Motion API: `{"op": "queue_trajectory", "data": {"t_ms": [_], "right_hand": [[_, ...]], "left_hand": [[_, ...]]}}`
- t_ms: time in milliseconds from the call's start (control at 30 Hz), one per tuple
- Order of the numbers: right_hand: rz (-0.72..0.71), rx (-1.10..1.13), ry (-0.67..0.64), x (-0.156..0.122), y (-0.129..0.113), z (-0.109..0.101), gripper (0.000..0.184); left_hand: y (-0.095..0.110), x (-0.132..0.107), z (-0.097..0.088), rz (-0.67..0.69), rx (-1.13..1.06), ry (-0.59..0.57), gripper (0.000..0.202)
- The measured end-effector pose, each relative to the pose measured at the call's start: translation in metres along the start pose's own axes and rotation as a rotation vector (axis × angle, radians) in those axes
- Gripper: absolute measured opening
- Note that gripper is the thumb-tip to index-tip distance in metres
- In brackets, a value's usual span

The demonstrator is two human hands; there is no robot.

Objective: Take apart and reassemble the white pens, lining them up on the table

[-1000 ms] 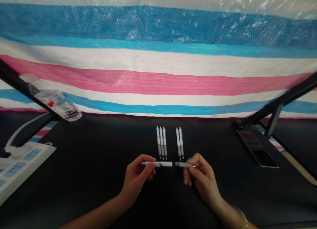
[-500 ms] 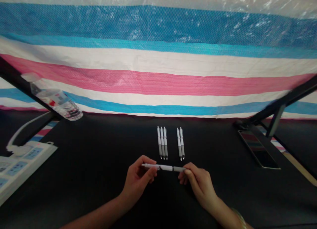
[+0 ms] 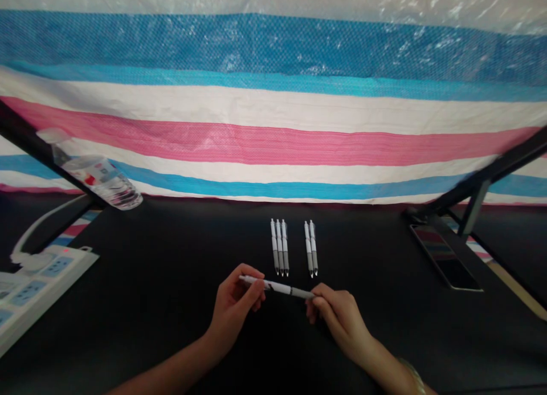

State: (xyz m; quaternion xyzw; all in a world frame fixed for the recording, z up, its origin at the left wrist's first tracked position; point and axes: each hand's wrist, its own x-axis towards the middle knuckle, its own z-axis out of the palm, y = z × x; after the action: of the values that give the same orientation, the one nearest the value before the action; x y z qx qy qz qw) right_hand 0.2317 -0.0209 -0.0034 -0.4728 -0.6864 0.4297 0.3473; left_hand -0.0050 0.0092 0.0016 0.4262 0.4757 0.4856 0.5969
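Note:
A white and grey pen (image 3: 280,288) is held between my two hands above the black table. My left hand (image 3: 237,301) pinches its white clicker end between thumb and fingers. At the grey tip end, my right hand (image 3: 337,315) is closed on it, hiding the very point. The pen slopes slightly down to the right. Beyond my hands lie similar pens in two groups: three side by side (image 3: 280,247) and, to their right, a pair (image 3: 311,248). Their clickers face away from me and their tips toward me.
A white power strip (image 3: 47,281) with a plug in it lies at the left. Behind it stands a clear water bottle (image 3: 106,181). A phone (image 3: 447,258) lies at the right by a black metal support (image 3: 474,204). Striped sheeting (image 3: 273,144) hangs behind the table (image 3: 192,235).
My left hand has shifted slightly left and up with the clicker end. The pen now slopes more down to the right. My right hand has moved slightly left and still grips the tip end.

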Motion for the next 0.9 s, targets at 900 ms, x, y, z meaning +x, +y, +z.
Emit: {"op": "queue_trajectory", "data": {"t_ms": [900], "right_hand": [[-0.005, -0.146, -0.067, 0.0027, -0.0024, -0.0007, 0.040]], "left_hand": [[0.0088, 0.0079, -0.0012, -0.057, 0.017, -0.076, 0.030]]}}
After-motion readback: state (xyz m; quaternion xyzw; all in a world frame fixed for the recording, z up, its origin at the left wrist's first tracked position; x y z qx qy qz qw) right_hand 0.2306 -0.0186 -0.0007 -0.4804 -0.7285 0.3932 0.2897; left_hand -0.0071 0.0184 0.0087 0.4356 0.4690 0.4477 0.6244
